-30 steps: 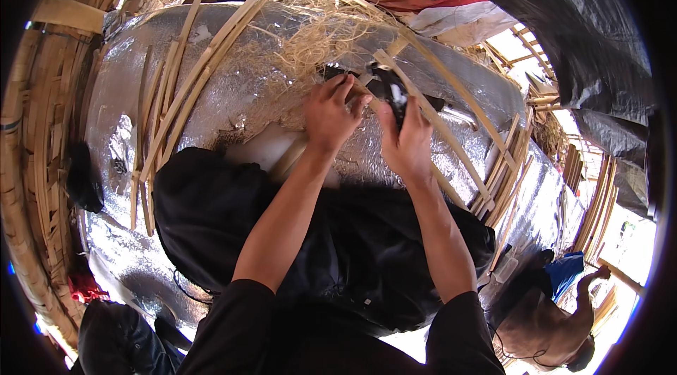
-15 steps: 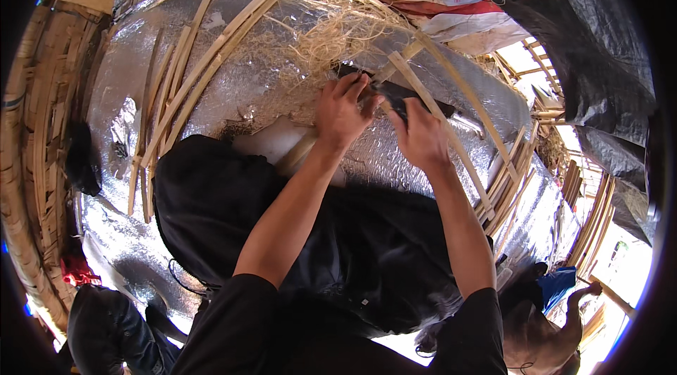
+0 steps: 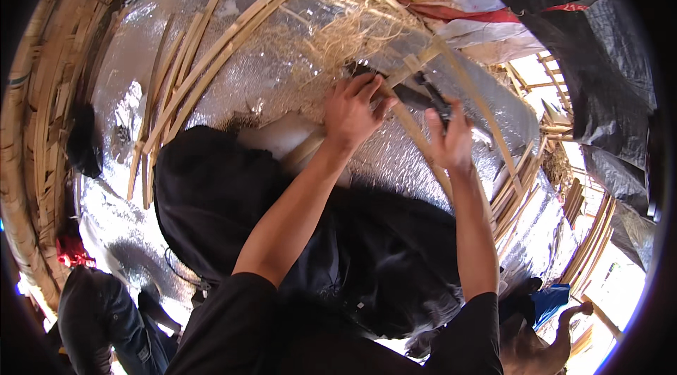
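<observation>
My left hand [image 3: 355, 112] is closed, its fingertips pinching a pale bamboo strip [image 3: 417, 129] near its upper end. That strip slants down to the right, toward my right forearm. Another short bamboo piece [image 3: 425, 57] crosses just above the fingers. My right hand [image 3: 451, 136] grips a slim dark tool [image 3: 433, 94], which points up and left; its exact kind is unclear. Under both hands lies a silvery foil sheet [image 3: 275, 57], with a dark flat piece [image 3: 409, 95] behind the strip. A tangle of thin shavings [image 3: 356, 40] lies beyond my left hand.
Long bamboo strips [image 3: 211, 57] lie on the foil at left, and more strips [image 3: 518, 177] at right. A black cloth [image 3: 211, 191] covers my lap area. A white sack [image 3: 458, 1] and black plastic sheeting [image 3: 599, 57] are at far right. Another person's legs [image 3: 116, 318] show lower left.
My right hand has moved right, away from the left, with the dark tool now more visible. The bamboo strip has shifted and my left hand stays nearly in place. The view has shifted slightly.
</observation>
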A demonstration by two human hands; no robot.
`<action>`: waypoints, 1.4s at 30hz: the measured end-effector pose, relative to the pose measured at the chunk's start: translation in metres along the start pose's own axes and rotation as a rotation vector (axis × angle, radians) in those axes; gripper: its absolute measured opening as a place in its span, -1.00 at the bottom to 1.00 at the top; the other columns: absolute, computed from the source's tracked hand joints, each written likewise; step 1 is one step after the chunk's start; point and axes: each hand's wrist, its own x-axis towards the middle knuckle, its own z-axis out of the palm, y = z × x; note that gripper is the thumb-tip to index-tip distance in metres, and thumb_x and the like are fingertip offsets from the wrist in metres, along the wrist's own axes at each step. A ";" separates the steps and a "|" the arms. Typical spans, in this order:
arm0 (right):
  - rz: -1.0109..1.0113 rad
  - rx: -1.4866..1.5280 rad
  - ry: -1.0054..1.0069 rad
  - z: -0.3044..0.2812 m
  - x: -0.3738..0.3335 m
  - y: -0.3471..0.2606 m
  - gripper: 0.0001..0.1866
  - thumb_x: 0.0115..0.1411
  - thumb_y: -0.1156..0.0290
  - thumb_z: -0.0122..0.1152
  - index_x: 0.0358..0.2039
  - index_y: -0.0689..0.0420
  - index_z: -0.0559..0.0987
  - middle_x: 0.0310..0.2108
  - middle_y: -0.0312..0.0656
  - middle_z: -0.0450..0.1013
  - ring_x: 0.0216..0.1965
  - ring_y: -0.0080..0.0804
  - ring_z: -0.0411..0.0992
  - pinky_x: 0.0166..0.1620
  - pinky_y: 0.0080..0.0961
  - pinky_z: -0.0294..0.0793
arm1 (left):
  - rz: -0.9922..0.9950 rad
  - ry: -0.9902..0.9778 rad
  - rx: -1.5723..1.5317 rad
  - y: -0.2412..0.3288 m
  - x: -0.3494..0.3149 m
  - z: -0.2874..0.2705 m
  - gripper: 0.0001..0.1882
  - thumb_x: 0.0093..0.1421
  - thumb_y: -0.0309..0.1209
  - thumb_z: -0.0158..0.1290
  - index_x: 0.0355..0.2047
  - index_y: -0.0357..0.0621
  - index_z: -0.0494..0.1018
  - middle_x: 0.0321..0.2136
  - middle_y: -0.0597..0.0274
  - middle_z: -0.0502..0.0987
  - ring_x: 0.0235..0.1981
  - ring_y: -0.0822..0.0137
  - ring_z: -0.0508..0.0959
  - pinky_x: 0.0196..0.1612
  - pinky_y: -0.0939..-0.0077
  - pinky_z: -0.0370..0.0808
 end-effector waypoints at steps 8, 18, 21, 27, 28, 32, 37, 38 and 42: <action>-0.009 0.014 -0.008 -0.012 0.016 -0.047 -0.68 0.38 0.31 0.32 -0.03 0.27 0.50 -0.42 0.10 0.57 -0.43 0.12 0.62 -0.37 -0.14 0.57 | -0.030 0.014 0.045 0.000 -0.004 0.000 -0.48 0.00 -0.11 0.51 -0.09 -0.09 0.69 -0.10 0.28 0.63 -0.17 0.13 0.60 -0.13 0.17 0.57; 0.060 -0.096 0.002 0.001 0.002 -0.047 -0.62 0.41 0.22 0.26 -0.05 0.32 0.48 -0.49 0.12 0.54 -0.42 0.24 0.59 -0.38 -0.01 0.54 | -0.053 0.024 -0.001 -0.003 -0.003 0.002 -0.45 -0.05 -0.10 0.54 -0.07 0.01 0.68 -0.18 0.18 0.52 -0.24 0.12 0.56 -0.17 0.16 0.54; 0.068 0.070 0.093 0.010 -0.013 -0.040 -0.61 0.43 0.22 0.24 -0.05 0.34 0.47 -0.47 0.12 0.56 -0.41 0.21 0.61 -0.38 -0.02 0.56 | -0.064 0.018 0.008 0.002 -0.003 -0.002 -0.45 -0.05 -0.10 0.54 -0.07 0.01 0.68 -0.22 0.18 0.52 -0.26 0.12 0.56 -0.17 0.16 0.53; -0.054 -0.257 0.033 0.016 -0.008 -0.024 -0.60 0.43 0.22 0.24 0.02 0.32 0.46 -0.47 0.12 0.56 -0.38 0.22 0.64 -0.42 -0.04 0.58 | -0.012 0.050 -0.020 -0.003 -0.007 0.002 -0.45 -0.03 -0.08 0.53 -0.05 0.04 0.67 -0.24 0.19 0.51 -0.25 0.12 0.54 -0.19 0.13 0.53; -0.046 -0.169 0.080 0.011 -0.005 -0.034 -0.60 0.41 0.24 0.28 0.01 0.33 0.47 -0.45 0.10 0.57 -0.41 0.15 0.65 -0.43 -0.11 0.59 | -0.037 0.044 0.007 -0.005 -0.011 -0.002 -0.45 -0.03 -0.08 0.53 -0.06 0.04 0.67 -0.24 0.19 0.51 -0.25 0.12 0.54 -0.18 0.13 0.53; -0.007 -0.008 0.125 0.005 -0.012 -0.036 -0.64 0.41 0.25 0.28 -0.01 0.28 0.48 -0.43 0.14 0.58 -0.40 0.21 0.64 -0.40 -0.09 0.60 | -0.071 0.021 0.018 0.000 -0.004 -0.002 -0.48 -0.04 -0.09 0.53 -0.09 0.04 0.69 -0.26 0.19 0.51 -0.23 0.11 0.54 -0.17 0.13 0.52; -0.004 -0.279 -0.123 0.023 -0.006 -0.001 -0.64 0.42 0.23 0.25 0.01 0.25 0.47 -0.39 0.19 0.59 -0.39 0.29 0.61 -0.38 0.01 0.59 | -0.076 0.018 -0.024 0.002 -0.006 0.003 -0.47 -0.05 -0.09 0.54 -0.07 0.07 0.71 -0.26 0.20 0.52 -0.24 0.13 0.54 -0.18 0.15 0.52; 0.001 -0.245 -0.081 0.021 0.000 -0.011 -0.63 0.42 0.23 0.25 0.01 0.26 0.47 -0.39 0.19 0.59 -0.39 0.29 0.61 -0.37 0.00 0.60 | -0.064 0.028 -0.005 -0.004 -0.004 0.001 -0.46 -0.06 -0.10 0.54 -0.06 0.07 0.71 -0.26 0.20 0.52 -0.24 0.14 0.54 -0.18 0.16 0.52; -0.027 -0.020 0.081 0.013 -0.015 -0.018 -0.62 0.42 0.23 0.24 0.03 0.29 0.47 -0.39 0.15 0.59 -0.36 0.20 0.64 -0.32 -0.05 0.62 | -0.090 -0.006 0.028 0.001 -0.003 -0.001 -0.45 -0.09 -0.13 0.55 -0.06 0.06 0.71 -0.27 0.19 0.52 -0.25 0.14 0.54 -0.17 0.16 0.52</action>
